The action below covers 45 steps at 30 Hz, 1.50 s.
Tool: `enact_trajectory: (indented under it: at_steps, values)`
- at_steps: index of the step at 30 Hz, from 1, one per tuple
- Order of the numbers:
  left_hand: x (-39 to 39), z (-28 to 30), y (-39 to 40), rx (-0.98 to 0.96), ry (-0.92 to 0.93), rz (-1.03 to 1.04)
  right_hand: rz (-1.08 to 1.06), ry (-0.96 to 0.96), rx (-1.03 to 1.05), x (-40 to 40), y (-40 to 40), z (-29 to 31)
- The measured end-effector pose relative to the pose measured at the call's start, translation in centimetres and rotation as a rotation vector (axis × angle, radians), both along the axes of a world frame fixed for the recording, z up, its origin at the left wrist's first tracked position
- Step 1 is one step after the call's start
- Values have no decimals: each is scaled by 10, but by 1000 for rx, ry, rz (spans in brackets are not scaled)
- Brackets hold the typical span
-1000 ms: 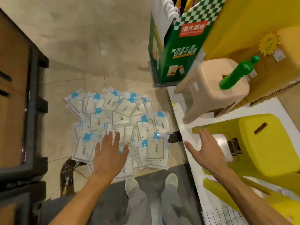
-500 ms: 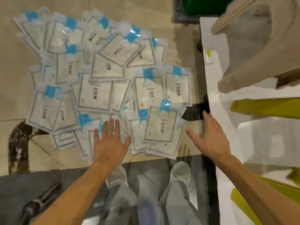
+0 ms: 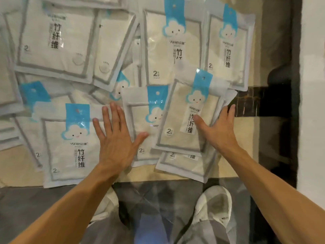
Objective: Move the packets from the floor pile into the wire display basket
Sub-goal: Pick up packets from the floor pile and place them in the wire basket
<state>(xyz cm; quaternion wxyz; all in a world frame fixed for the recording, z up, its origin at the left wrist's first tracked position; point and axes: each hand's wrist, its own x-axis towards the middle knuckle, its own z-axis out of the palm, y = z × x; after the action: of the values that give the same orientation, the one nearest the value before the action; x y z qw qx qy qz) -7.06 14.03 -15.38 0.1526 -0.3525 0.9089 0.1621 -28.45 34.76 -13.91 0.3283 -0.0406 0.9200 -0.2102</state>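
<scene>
Packets (image 3: 109, 55) cover the floor (image 3: 246, 134) in a loose overlapping pile, filling the upper and left part of the head view. Each is a clear flat pouch with a white cloth inside, a blue header strip with a cloud face, black printed characters and a "2" near the bottom corner.

Your left hand (image 3: 116, 138) lies flat, fingers straight and spread, palm down. It rests across the right edge of the front left packet (image 3: 70, 148), with the thumb reaching onto the middle packet (image 3: 140, 120). It grips nothing.

Your right hand (image 3: 218, 129) is also released, fingers straight. Its thumb lies on the face of the tilted top packet (image 3: 186, 120); the fingers run along that packet's right edge. I cannot tell if the fingertips go under it. This top packet overlaps the middle packet on its left and covers another packet (image 3: 182, 166) underneath, whose bottom edge sticks out towards you.

Your two shoes (image 3: 214, 203) stand on a dark grey mat (image 3: 26, 208) just below the pile; the left shoe is mostly hidden behind your left forearm. A dark brown tile strip (image 3: 249, 101) runs right of the pile, just beside your right fingertips. A white edge (image 3: 313, 85) stands at far right, with a dark shadowed gap beside it. The basket is out of view.
</scene>
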Motion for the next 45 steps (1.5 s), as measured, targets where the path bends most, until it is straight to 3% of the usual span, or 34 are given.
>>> enact_trajectory:
  at_steps: [5, 9, 11, 13, 17, 23, 33, 39, 45]
  values:
    - [1, 6, 0, 113, 183, 55, -168, 55, -202, 3, 4, -8]
    - [-3, 30, 1, 263, 424, 227, -254, 131, -336, -6, 0, 12]
    - [-5, 48, -1, 294, 436, 305, -260, 158, -427, -11, -3, 29]
    - [-7, 67, -6, 332, 413, 361, -275, 102, -514, -17, -6, 52]
    - [-14, 112, -22, 618, 496, 583, -248, -55, -595, -29, -5, 98]
    - [-12, 192, -69, 644, 578, 788, -345, -123, -610, -50, -19, 189]
    - [-2, 426, -154, 846, 672, 934, -365, -286, -650, -68, -96, 440]
    - [17, 617, -196, 876, 724, 930, -274, -318, -713, -56, -161, 631]
    - [76, 811, -243, 815, 926, 950, -126, -321, -834, -15, -226, 810]
